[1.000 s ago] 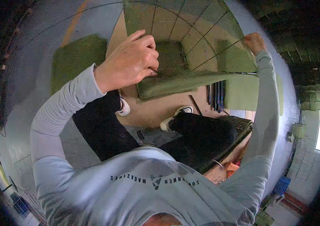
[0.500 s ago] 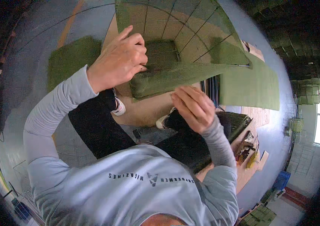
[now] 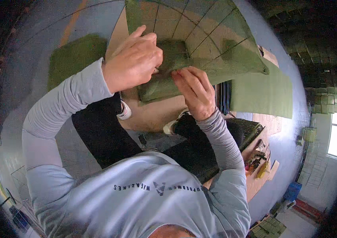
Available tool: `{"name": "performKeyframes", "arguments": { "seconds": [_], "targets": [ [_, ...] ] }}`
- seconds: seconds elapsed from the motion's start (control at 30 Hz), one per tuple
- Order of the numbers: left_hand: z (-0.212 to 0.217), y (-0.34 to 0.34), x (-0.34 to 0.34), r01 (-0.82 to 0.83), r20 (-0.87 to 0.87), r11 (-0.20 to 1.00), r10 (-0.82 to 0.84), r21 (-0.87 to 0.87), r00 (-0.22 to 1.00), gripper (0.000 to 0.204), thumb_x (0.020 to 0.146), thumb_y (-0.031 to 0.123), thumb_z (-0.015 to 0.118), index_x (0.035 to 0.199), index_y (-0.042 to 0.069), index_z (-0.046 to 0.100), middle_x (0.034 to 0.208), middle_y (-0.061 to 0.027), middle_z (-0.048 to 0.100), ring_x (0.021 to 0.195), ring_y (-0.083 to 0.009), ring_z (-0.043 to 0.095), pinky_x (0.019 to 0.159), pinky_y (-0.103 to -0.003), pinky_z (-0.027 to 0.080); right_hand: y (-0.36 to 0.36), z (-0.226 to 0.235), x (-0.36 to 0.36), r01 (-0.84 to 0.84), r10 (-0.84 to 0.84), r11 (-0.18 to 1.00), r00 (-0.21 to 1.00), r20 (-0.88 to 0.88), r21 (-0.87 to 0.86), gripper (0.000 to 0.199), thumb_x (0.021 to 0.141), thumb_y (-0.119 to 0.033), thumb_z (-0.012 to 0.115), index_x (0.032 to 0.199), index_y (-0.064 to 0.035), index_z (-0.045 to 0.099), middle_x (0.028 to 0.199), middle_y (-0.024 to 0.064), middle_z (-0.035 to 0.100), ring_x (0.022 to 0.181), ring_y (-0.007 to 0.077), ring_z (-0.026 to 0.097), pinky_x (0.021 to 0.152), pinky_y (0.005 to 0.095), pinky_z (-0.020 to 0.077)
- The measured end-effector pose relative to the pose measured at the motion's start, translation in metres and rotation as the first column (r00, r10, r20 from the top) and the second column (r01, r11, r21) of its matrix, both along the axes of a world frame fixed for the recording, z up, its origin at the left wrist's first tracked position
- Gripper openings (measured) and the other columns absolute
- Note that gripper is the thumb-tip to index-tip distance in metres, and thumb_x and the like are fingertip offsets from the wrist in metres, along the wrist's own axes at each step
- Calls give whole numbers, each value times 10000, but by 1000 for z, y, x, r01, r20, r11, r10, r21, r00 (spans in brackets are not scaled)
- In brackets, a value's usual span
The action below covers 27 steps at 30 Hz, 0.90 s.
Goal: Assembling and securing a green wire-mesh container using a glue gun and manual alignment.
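one head-worn fisheye view looks down on the fingers (image 3: 194, 81) from close above.

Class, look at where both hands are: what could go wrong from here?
First, the left hand and right hand are close together at the thin net, so uneven pulling might snag or tear it. Second, neither hand is at the net's right corner, so it could swing. Third, the black rods appear near the right hand and might get knocked.
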<state>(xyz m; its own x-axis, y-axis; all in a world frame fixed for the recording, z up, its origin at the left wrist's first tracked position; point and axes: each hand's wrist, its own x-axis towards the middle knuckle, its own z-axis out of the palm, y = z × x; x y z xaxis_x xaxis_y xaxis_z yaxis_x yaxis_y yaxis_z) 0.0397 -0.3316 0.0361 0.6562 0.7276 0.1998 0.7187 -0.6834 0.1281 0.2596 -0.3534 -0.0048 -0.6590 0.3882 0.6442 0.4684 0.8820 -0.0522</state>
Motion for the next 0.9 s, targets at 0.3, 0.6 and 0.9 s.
{"name": "performKeyframes", "arguments": {
  "seconds": [0.3, 0.6, 0.9],
  "targets": [
    [-2, 21, 0, 184, 42, 973, -180, -139, 983, 69, 644, 110, 661, 703, 83, 636, 765, -51, 578, 915, -245, 527, 1022, -503, 312, 30, 28, -1, -109, 170, 927, 975, 145, -358, 210, 716, -70, 545, 894, 13, 620, 868, 128, 605, 889, 317, 579, 760, 381, 505],
    [9, 40, 9, 162, -240, 875, -296, -456, 925, 153, 694, 135, 642, 825, 88, 578, 852, -89, 530, 914, -270, 527, 978, -538, 322, -7, 6, -20, -64, 69, 994, 996, 54, -87, 339, 673, -79, 552, 981, 61, 573, 1032, 211, 582, 996, 357, 572, 846, 406, 503],
    [21, -32, -57, -91, 296, 770, -131, 631, 946, 205, 652, 50, 731, 836, 81, 646, 940, -65, 605, 899, -273, 576, 803, -422, 489, -6, -9, -20, -23, 24, 1000, 997, -70, 10, 392, 624, -63, 593, 991, 74, 569, 995, 199, 596, 958, 341, 588, 816, 405, 523]
  ]
}}
